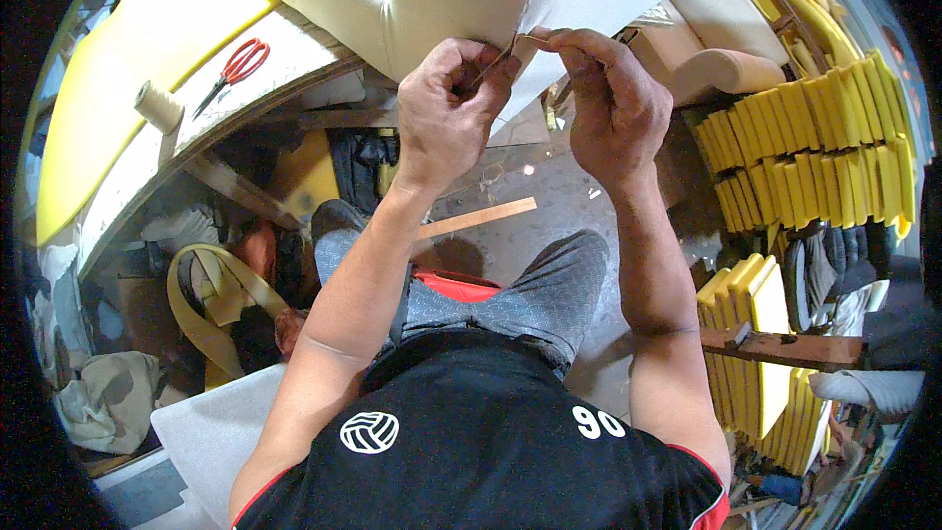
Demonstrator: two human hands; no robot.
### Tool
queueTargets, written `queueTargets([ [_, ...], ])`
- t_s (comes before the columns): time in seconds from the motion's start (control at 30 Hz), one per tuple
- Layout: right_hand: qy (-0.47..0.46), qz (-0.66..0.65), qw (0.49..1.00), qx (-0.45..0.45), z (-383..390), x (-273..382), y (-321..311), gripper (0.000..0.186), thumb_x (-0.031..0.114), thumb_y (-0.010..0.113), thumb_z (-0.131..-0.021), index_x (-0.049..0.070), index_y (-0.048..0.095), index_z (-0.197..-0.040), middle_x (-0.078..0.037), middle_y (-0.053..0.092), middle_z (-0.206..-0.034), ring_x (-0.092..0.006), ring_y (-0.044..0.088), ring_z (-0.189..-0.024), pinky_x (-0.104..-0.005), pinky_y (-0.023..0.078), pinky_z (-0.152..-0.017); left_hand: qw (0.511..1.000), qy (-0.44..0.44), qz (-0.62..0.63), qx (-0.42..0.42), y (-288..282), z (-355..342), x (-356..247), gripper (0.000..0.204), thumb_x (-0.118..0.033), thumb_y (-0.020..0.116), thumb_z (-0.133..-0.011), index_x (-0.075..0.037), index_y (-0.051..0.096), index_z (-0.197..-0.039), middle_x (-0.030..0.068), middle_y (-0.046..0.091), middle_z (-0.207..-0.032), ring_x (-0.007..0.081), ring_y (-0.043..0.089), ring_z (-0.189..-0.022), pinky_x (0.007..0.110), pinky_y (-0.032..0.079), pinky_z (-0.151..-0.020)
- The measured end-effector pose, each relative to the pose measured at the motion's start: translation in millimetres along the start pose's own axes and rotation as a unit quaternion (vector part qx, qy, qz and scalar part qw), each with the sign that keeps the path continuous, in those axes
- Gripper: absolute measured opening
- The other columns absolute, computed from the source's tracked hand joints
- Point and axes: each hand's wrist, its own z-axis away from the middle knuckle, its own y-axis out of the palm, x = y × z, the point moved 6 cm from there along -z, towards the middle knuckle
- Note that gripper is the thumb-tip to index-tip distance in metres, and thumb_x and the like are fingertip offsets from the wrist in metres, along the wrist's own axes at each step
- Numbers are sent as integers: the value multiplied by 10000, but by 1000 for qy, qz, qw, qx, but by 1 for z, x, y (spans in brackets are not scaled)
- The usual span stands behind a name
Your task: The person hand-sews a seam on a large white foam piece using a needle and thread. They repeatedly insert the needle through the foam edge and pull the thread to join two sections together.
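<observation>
Pale fabric [461, 0] with a stitched seam running down it hangs over a large piece in front of me. At the seam's lower end, my left hand [456, 103] is closed in a pinch on a thin tan thread [496, 64] beside the fabric's edge. My right hand [613, 98], just to the right, pinches the same thin line where it curves between the hands. Whether a needle is part of it is too small to tell. Red-handled scissors [243, 61] and a thread spool [159, 106] lie on the worktable [285, 49] at the left.
Yellow foam [98, 118] covers part of the worktable. Stacked yellow foam strips [814, 147] stand at the right, near a fabric roll [731, 71]. Below my hands, a wooden strip [481, 218] lies above the floor by my knees. A coiled yellowish band [201, 294] hangs at the left.
</observation>
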Motion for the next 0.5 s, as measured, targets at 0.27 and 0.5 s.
queueTargets([
  [0.27,27,-1,997,78,-14,5,-5,139,114,645,-958,82,710,-1076,-132,747,-1000,-331,741,-881,-390,590,-726,999,9,31,-15,1,2,5,94,-40,723,-941,16,658,-978,-26,638,-747,13,532,-652,182,409,-565],
  [0.5,-6,-20,1000,14,1,1,0,159,94,649,-956,70,723,-1095,-138,748,-1015,-328,741,-905,-389,592,-763,999,17,41,-7,3,2,2,63,-5,688,-948,19,647,-989,-20,638,-757,14,536,-665,189,416,-569],
])
